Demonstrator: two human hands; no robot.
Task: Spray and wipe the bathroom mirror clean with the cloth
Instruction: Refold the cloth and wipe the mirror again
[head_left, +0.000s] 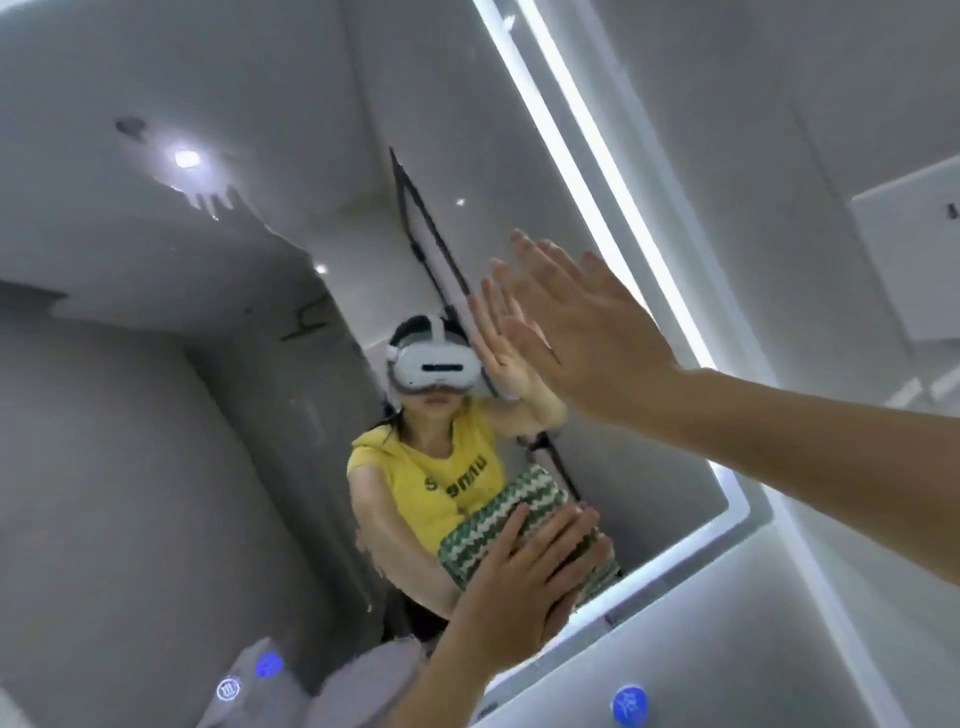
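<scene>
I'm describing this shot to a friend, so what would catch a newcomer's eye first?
Two hands on the mirror: the right hand flat with fingers straight at centre right, and the left hand pressing a green-and-white striped cloth low on the glass. A bright light strip runs along the mirror's right edge.

Cloth half hidden under the left hand, mirror cut off at the left and top edges, right forearm leaving the right edge, blue button symbol too blurred to read
</scene>
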